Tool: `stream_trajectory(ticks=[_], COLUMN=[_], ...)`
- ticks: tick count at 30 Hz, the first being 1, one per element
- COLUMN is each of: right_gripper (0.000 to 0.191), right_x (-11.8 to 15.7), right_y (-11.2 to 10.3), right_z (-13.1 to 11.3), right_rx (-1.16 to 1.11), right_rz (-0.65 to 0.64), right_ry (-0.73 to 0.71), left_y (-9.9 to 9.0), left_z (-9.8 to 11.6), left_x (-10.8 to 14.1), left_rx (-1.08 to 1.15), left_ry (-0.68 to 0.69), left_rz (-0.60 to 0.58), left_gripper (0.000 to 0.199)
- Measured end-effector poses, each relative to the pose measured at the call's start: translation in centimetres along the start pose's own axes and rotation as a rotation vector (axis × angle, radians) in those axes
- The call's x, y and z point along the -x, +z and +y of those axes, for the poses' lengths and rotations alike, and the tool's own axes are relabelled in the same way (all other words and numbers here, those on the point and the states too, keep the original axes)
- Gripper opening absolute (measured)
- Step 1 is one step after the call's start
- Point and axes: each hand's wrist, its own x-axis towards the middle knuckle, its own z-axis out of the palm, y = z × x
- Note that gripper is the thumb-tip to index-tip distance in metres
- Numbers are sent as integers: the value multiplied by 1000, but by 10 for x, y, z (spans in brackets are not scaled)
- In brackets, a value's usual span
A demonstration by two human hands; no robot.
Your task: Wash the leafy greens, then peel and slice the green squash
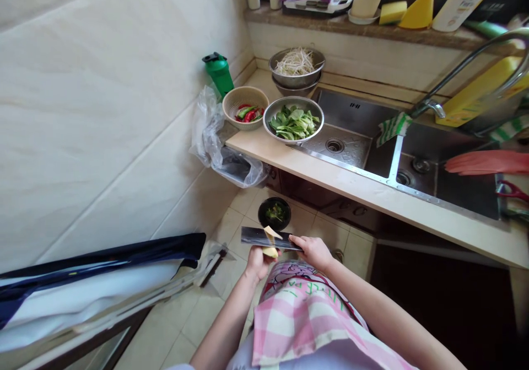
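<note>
My right hand [314,253] is closed round the handle end of a cleaver [253,236], whose broad dark blade points left across the front of my body. In my left hand [257,263] is a pale yellow vegetable piece [270,252], held just under the blade; its exact kind is unclear. A thin pale slice [273,232] stands up at the blade's upper edge. Below the blade, on the tiled floor, sits a black bin [274,214] with green scraps inside.
On the counter [347,174] stand a colander of leafy greens [294,121], a basket of red and green peppers [247,109] and a bowl of bean sprouts [296,64]. A double sink [355,122] with a faucet lies right; a pink rubber glove [487,163] hangs there. A tiled wall [103,94] bounds the left.
</note>
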Motion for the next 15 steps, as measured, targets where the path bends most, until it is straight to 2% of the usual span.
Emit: stream_trajectory(ticks=[3,6,10,15], right_gripper=[45,43,39,38], right_x=[-10,-20,-27,-22], right_y=[4,8,15,20], right_z=[7,12,9,4], right_rx=[-25,-56,-122,-238], right_rz=[-7,3,29,105], right_ry=[44,75,132,209], left_y=[-4,-11,-17,-9], left_z=[9,17,25,32], left_x=[-2,-1,5,13], left_rx=[-82,-98,-44,-15], left_ry=[82,89,93,116], left_rz=[0,-41,-154,-310], left_gripper=[32,36,43,58])
